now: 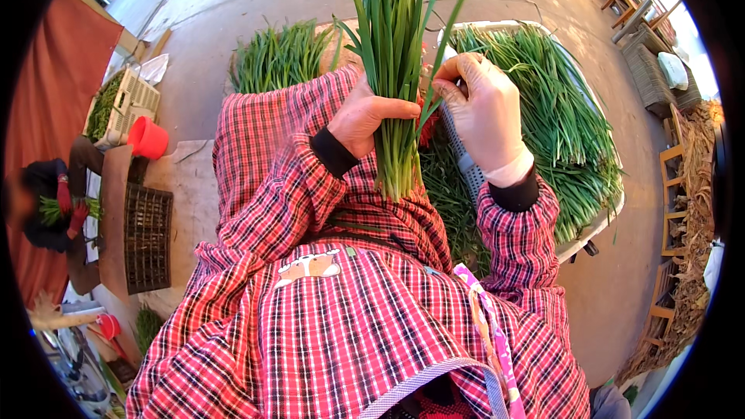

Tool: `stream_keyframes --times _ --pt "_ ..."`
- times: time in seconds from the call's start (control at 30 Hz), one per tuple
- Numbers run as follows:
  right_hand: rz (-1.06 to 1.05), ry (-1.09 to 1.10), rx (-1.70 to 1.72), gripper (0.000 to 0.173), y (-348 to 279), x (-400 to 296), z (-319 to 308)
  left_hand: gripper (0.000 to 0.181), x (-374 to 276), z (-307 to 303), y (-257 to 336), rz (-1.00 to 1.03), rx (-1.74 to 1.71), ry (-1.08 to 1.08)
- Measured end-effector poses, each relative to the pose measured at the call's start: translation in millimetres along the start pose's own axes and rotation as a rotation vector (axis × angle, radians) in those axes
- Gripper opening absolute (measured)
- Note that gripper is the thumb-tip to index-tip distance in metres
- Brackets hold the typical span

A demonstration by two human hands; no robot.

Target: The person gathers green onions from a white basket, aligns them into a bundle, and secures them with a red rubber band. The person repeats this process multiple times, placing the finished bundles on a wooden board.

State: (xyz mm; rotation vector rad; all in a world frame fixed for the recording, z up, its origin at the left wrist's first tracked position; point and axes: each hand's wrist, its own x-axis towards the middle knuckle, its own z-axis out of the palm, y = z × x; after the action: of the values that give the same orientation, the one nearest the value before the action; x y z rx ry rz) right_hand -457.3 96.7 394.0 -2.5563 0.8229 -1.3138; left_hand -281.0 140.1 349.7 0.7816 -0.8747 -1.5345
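Note:
My left hand, bare, is closed around an upright bundle of green garlic chives, thumb across the front, the pale stem ends pointing down towards my lap. Just right of the bundle, my right hand wears a thin translucent glove and pinches a single chive leaf between thumb and fingertips. To the right, a white plastic crate is heaped with more chives. Another pile of chives lies beyond my knee, at the upper left. Loose dark green leaves lie between my lap and the crate.
At the left, a co-worker in red gloves holds greens behind a board and a black basket. A red bucket and a pale crate of greens stand near them. Wooden frames with dried leaves line the right side.

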Motion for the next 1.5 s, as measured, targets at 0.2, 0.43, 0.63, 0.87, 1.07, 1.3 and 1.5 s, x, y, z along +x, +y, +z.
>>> stream_keyframes --times 0.2,0.43,0.63,0.87,1.07,1.3,1.5 --pt "0.106 -0.062 0.055 0.021 12.1 3.7 5.4 0.032 0.0 -0.9 -2.4 -0.003 0.007 0.019" --pt "0.129 0.032 0.0 0.01 13.1 8.3 9.4 0.035 1.3 0.5 -3.9 -0.022 0.033 0.024" --pt "0.033 0.051 -0.193 0.021 16.1 13.6 12.5 0.038 2.0 1.6 -3.1 -0.011 0.067 -0.004" --pt "-0.052 0.066 -0.308 0.028 16.2 14.0 13.1 0.043 1.0 2.5 -4.0 -0.008 0.043 -0.01" --pt "-0.189 0.059 -0.279 0.016 17.6 19.4 13.2 0.044 -0.4 3.2 -1.4 -0.003 0.058 -0.028" --pt "-0.191 0.19 -0.218 0.007 13.7 17.1 31.4 0.044 3.0 -2.7 -6.2 -0.03 0.003 -0.009" --pt "0.373 0.608 0.931 0.004 57.8 42.9 50.8 0.035 0.3 -9.1 -12.6 -0.044 -0.004 0.052"
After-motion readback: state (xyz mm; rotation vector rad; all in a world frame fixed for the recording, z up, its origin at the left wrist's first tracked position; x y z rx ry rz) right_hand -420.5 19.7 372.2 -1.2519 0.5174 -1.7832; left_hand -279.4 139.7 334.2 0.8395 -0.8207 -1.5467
